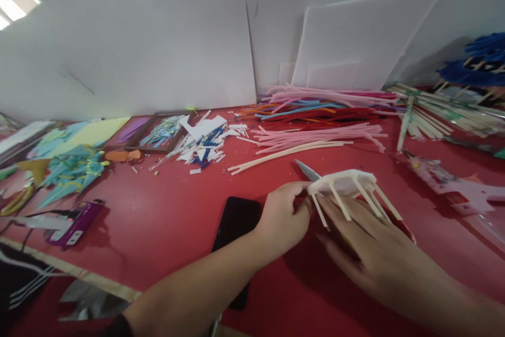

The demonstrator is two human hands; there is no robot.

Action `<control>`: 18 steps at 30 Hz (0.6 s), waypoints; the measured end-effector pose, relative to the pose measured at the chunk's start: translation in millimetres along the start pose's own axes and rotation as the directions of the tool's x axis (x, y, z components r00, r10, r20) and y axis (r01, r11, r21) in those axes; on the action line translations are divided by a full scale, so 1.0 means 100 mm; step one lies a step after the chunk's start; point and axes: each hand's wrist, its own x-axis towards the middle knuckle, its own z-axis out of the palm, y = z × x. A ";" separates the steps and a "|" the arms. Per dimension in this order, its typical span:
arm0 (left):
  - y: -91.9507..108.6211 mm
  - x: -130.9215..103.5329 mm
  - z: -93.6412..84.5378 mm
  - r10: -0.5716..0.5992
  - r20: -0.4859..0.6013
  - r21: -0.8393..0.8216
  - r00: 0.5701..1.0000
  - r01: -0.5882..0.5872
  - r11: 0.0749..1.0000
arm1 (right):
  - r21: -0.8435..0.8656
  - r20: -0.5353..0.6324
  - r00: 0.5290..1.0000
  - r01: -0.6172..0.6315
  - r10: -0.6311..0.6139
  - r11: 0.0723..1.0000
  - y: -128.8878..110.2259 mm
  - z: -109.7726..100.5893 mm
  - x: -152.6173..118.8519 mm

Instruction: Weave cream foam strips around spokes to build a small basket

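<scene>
A small white frame, with a flat, rounded top and several pale sticks pointing down from it, is raised above the red table. My left hand pinches the left edge of its top between thumb and fingers. My right hand is bent around scissors, with fingertips at the underside of the frame. The scissors' metal blade pokes out behind the frame. A bit of red handle shows past my right knuckles; the rest is hidden by hand and frame. A black phone lies beside my left wrist.
Pink fuzzy stems and pale strips lie behind my hands. White and blue scraps are further left. A purple power device with cables sits at left. Wooden sticks and a pink piece are at right.
</scene>
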 end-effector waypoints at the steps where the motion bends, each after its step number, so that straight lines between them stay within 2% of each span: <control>1: -0.01 0.00 0.00 -0.021 -0.016 -0.016 1.000 0.021 1.000 | 0.006 -0.013 1.000 0.004 -0.004 1.000 -0.01 0.01 0.01; 6: -0.04 0.06 0.00 -0.146 -0.096 -0.173 0.985 0.128 0.977 | 0.110 -0.128 0.989 0.086 -0.071 0.990 -0.02 -0.10 0.04; 9: -0.06 0.10 0.01 -0.269 -0.127 -0.362 0.955 0.207 0.909 | 0.260 -0.145 0.979 0.177 -0.143 0.949 0.08 -0.24 -0.04; 10: -0.06 0.11 0.01 -0.312 -0.129 -0.436 0.941 0.229 0.870 | 0.305 -0.152 0.982 0.157 -0.115 0.939 0.13 -0.28 -0.09; 11: -0.06 0.11 0.01 -0.351 -0.127 -0.503 0.928 0.245 0.829 | 0.342 -0.148 0.989 0.082 -0.032 0.936 0.18 -0.30 -0.14; 12: -0.05 0.12 0.01 -0.382 -0.124 -0.557 0.916 0.255 0.790 | 0.376 -0.130 0.985 -0.056 0.113 0.925 0.23 -0.32 -0.18; 13: -0.04 0.12 0.01 -0.404 -0.118 -0.593 0.907 0.262 0.761 | 0.412 -0.099 0.950 -0.232 0.296 0.881 0.28 -0.33 -0.21; 14: -0.03 0.12 0.01 -0.418 -0.106 -0.609 0.902 0.274 0.745 | 0.455 -0.048 0.875 -0.410 0.481 0.790 0.32 -0.32 -0.23; 15: -0.02 0.11 0.00 -0.426 -0.088 -0.610 0.900 0.289 0.738 | 0.503 0.020 0.771 -0.558 0.637 0.660 0.35 -0.31 -0.23; 16: -0.01 0.10 0.00 -0.430 -0.065 -0.599 0.900 0.310 0.739 | 0.555 0.098 0.666 -0.654 0.740 0.515 0.37 -0.29 -0.21; 17: 0.00 0.10 0.00 -0.430 -0.038 -0.578 0.902 0.332 0.746 | 0.608 0.179 0.590 -0.695 0.787 0.383 0.39 -0.27 -0.19; 18: 0.01 0.09 0.00 -0.419 -0.007 -0.550 0.908 0.346 0.760 | 0.659 0.253 0.545 -0.702 0.800 0.270 0.39 -0.25 -0.15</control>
